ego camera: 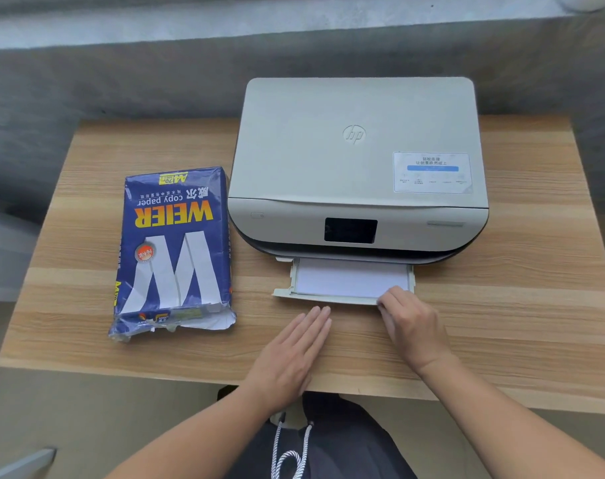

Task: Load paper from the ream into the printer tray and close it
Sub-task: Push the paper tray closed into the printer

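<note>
A white HP printer (358,160) stands at the back right of the wooden table (536,323). Its paper tray (314,296) sticks out part way at the front, with white sheets (349,276) lying in it. My right hand (411,326) rests its fingertips on the tray's front right corner, fingers curled over the edge. Flat on the table just in front of the tray lies my left hand (290,354), fingers straight and together, holding nothing. The blue ream of copy paper (174,247) lies left of the printer, its torn end toward me.
The table's near edge runs just under my wrists. A grey wall rises behind the table. My dark clothing with a white drawstring (290,451) shows below the edge.
</note>
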The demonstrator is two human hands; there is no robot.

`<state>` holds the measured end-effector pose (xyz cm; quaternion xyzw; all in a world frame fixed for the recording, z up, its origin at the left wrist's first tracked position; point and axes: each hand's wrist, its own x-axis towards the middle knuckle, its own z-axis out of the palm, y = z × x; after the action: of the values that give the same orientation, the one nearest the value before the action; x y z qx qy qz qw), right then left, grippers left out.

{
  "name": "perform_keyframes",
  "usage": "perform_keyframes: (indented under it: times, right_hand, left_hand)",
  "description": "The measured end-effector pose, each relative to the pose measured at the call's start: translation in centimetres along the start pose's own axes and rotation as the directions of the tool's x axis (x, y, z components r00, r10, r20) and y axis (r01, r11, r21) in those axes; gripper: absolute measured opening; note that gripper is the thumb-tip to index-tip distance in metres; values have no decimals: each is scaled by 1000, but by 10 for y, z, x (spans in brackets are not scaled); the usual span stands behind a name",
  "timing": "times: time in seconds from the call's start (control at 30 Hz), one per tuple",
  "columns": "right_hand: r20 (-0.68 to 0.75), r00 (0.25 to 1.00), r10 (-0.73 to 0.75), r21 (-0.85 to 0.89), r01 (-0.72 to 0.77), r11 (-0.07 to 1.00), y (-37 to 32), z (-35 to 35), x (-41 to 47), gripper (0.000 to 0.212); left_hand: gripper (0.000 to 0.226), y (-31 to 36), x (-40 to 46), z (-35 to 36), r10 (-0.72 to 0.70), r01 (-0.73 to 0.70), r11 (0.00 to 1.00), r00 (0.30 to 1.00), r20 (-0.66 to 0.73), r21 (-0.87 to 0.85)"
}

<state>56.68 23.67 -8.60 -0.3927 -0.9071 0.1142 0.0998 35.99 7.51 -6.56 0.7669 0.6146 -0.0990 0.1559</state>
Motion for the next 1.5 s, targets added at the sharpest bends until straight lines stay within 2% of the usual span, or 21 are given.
perform_keyframes:
  times: [0.2, 0.43, 0.7, 1.03, 1.27, 1.4, 1.5]
  right_hand:
    - [25, 998, 51, -34, -50, 998, 3, 5, 28, 25]
    - [-19, 1000, -20, 0, 20, 1000, -2, 6, 4, 13]
    - [87, 996, 31, 5, -31, 1000, -1, 14, 15, 55]
    - [113, 993, 37, 30, -41, 999, -4, 17, 28, 54]
    - [238, 967, 88, 28, -98, 995, -11, 12, 22, 69]
    - [266, 957, 115, -25, -112, 993, -16, 5, 34, 66]
    - [274, 953, 130, -31, -127, 991, -20, 1, 39, 64]
  left_hand:
    - [88, -16, 23, -8, -115, 115, 993, 993, -14, 28]
    - [84, -23, 29, -3, -112, 112, 993, 994, -13, 41]
    - [84, -25, 52, -9, -179, 181, 983, 982, -60, 18]
    - [80, -32, 61, -5, -135, 135, 991, 990, -45, -9]
    - [74, -35, 67, -1, -117, 114, 992, 991, -58, -60]
    - [72, -38, 69, -5, -102, 95, 992, 991, -82, -86]
    - [74, -41, 70, -5, -83, 80, 996, 993, -78, -40]
